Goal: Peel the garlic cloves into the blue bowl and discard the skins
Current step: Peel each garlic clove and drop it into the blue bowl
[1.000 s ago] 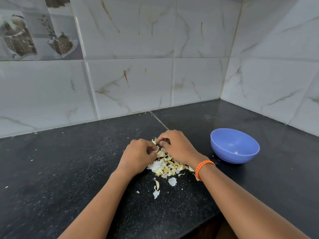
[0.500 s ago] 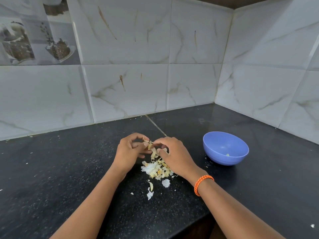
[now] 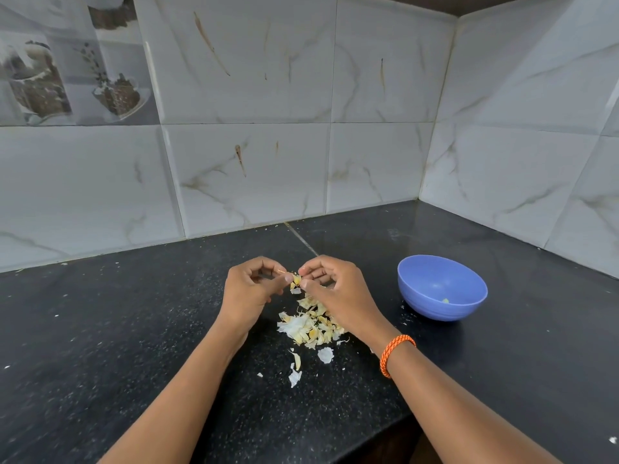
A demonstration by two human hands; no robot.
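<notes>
Counter (image 3: 100, 346): I see a dark speckled slab across the lower frame, with tiled walls meeting in a corner at upper right.
Blue bowl (image 3: 442, 288): It sits right of centre, upright, well apart from the hands; one small pale bit lies inside. I judge it light and easy to nudge.
Skin pile (image 3: 310, 324): It lies at centre, just below the hands, with a few loose flakes nearer the bottom. Papery, weightless stuff, I reckon; it will scatter at a breath.
Left hand (image 3: 249, 291): Fingers curled, thumb and fingertips pinching the clove's left end.
Right hand (image 3: 335, 289): Likewise curled, pinching the right end; an orange band circles its wrist.
Garlic clove (image 3: 296, 280): Held between both hands, above the pile. It is small, firm and probably slippery once bare, so I would grip the ends. Its long axis seems to run left to right; which tip leads, I cannot tell.
</notes>
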